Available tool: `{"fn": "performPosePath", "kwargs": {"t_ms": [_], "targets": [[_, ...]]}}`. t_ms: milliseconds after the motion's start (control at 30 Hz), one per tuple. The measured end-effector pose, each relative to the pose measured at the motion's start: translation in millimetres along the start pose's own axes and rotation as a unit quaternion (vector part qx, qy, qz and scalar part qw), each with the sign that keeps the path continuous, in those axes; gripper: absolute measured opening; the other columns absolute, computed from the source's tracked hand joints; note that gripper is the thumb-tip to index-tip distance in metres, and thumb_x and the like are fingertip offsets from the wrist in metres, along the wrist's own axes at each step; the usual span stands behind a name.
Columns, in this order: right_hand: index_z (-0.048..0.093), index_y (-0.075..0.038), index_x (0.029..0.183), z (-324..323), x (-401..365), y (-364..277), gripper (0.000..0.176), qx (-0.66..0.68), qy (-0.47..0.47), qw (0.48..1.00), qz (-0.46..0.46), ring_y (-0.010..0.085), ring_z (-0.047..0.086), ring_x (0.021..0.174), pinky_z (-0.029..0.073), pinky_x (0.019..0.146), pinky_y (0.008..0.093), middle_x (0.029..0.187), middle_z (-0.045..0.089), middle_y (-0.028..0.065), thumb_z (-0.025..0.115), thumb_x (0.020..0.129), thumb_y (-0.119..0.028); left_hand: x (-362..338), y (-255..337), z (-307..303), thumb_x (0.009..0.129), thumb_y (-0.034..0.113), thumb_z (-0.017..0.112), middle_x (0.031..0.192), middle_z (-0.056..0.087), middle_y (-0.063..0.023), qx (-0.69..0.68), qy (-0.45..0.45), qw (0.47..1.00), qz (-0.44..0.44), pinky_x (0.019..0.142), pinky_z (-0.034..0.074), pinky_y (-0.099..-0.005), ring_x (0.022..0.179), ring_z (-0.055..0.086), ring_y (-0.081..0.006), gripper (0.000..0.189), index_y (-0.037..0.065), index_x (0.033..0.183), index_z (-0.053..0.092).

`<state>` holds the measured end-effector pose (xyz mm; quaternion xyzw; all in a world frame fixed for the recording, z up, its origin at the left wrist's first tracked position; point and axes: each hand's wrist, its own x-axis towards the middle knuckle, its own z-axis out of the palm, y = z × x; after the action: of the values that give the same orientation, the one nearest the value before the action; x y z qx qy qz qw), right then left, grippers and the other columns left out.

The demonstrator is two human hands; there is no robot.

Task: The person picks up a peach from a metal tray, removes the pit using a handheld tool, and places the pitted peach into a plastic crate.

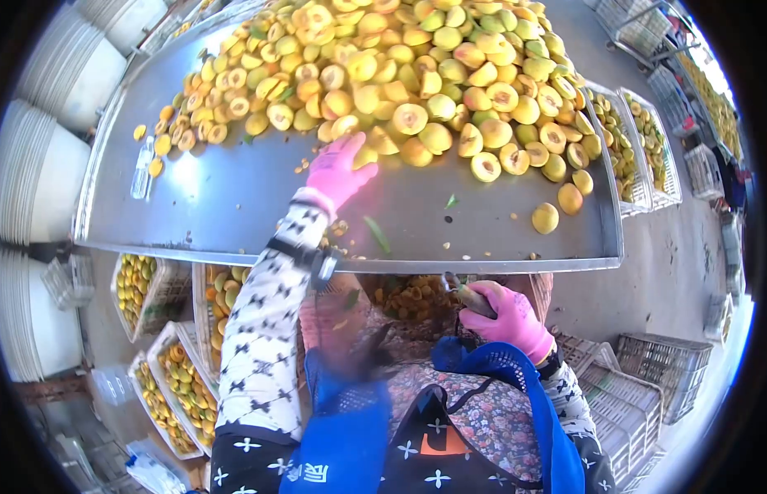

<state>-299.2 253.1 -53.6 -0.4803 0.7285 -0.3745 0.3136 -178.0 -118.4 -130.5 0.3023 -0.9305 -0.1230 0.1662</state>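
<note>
My left hand (341, 171), in a pink glove, reaches over the metal table (268, 198) to the near edge of a large heap of halved yellow fruit (375, 74). Its fingertips are at some fruit pieces, and whether it grips one is unclear. Below the table's front edge, my right hand (511, 319), also pink-gloved, is closed around the handle of a small tool (476, 301) with a curved metal tip. Under it, a container of dark fruit pieces (416, 296) shows in front of my body.
A clear bottle (142, 169) lies at the table's left. Crates of fruit stand below left (186, 380) and at the right (651, 144). Other crates (664, 366) are at the lower right. Stacked white trays (50, 173) line the left side.
</note>
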Motion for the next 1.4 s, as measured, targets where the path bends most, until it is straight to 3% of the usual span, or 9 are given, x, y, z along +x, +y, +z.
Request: {"fn": "performPosePath", "kwargs": {"t_ms": [133,200,367,467,533,600,800,1100,1400], "targets": [[0.061,-0.003,0.117,-15,-10,10,0.038,0.028,0.034,0.998,0.037,0.0307,0.07,0.083,0.054,0.075,0.0375,0.092,0.07,0.0166,0.073,0.084,-0.02,27,33,-4,0.076,0.041,0.076,0.132,0.053,-0.017,0.121,-0.116,0.982,-0.088,0.095,0.049,-0.0434,0.116,0.057,-0.0333,0.07,0.007,0.134,0.054],[0.061,-0.002,0.116,-20,-11,7,0.036,0.071,0.015,0.995,0.064,0.03,0.069,0.082,0.054,0.075,0.0375,0.091,0.07,0.0162,0.071,0.086,-0.019,10,37,-13,0.083,0.04,0.069,0.125,0.057,-0.0156,-0.134,-0.164,0.965,-0.155,0.091,0.051,-0.0436,0.109,0.06,-0.0314,0.062,0.005,0.132,0.054],[0.058,-0.002,0.121,-4,6,7,0.038,0.109,0.044,0.992,-0.054,0.0322,0.068,0.084,0.053,0.076,0.038,0.094,0.068,0.0169,0.069,0.088,-0.019,-61,79,-66,0.089,0.03,0.064,0.129,0.057,-0.0164,-0.813,-0.173,0.525,-0.183,0.089,0.053,-0.0443,0.108,0.062,-0.0316,0.055,0.004,0.136,0.049],[0.056,-0.004,0.122,14,23,-9,0.042,0.041,0.1,0.978,-0.176,0.0372,0.066,0.085,0.053,0.075,0.0414,0.097,0.068,0.0167,0.072,0.086,-0.021,-90,118,-90,0.094,0.031,0.057,0.132,0.056,-0.0191,-0.846,-0.157,0.458,-0.222,0.091,0.052,-0.0471,0.11,0.061,-0.0349,0.052,0.004,0.137,0.047],[0.056,-0.004,0.119,22,29,-21,0.043,-0.014,0.107,0.974,-0.197,0.0383,0.066,0.085,0.052,0.073,0.0436,0.097,0.067,0.0164,0.073,0.084,-0.022,-107,148,-91,0.101,0.035,0.044,0.13,0.056,-0.0197,-0.62,-0.096,0.772,-0.101,0.093,0.051,-0.0456,0.111,0.061,-0.0321,0.049,0.002,0.137,0.045],[0.056,-0.005,0.118,26,29,-30,0.044,-0.078,0.145,0.961,-0.222,0.0361,0.066,0.081,0.051,0.07,0.045,0.094,0.067,0.0149,0.075,0.082,-0.022,-117,149,-80,0.103,0.033,0.042,0.13,0.057,-0.0195,-0.844,-0.078,0.499,-0.182,0.093,0.052,-0.0425,0.111,0.061,-0.0291,0.047,0.0,0.137,0.045],[0.055,-0.006,0.116,29,23,-33,0.041,-0.164,0.136,0.951,-0.224,0.0334,0.066,0.076,0.05,0.067,0.0447,0.088,0.066,0.0132,0.071,0.085,-0.026,-135,164,-77,0.104,0.025,0.045,0.121,0.061,-0.0179,-0.674,-0.016,0.736,-0.068,0.089,0.052,-0.0326,0.106,0.061,-0.0216,0.04,0.002,0.137,0.046],[0.052,-0.007,0.1,46,11,-31,0.024,-0.138,0.049,0.973,-0.176,0.0353,0.065,0.07,0.049,0.059,0.0477,0.078,0.061,0.0148,0.065,0.086,-0.02,-145,179,-63,0.096,0.009,0.061,0.106,0.066,-0.0113,-0.711,0.059,0.673,-0.194,0.08,0.053,-0.0283,0.095,0.063,-0.0152,0.027,0.002,0.122,0.058],[0.053,-0.003,0.095,69,2,-39,0.021,0.047,0.038,0.994,-0.095,0.0424,0.062,0.074,0.047,0.061,0.0479,0.074,0.06,0.0212,0.067,0.084,-0.015,-140,199,-82,0.102,0.041,0.049,0.1,0.064,-0.0157,-0.771,0.105,0.547,-0.309,0.083,0.056,-0.0408,0.09,0.065,-0.0274,0.044,-0.002,0.11,0.058]]}}
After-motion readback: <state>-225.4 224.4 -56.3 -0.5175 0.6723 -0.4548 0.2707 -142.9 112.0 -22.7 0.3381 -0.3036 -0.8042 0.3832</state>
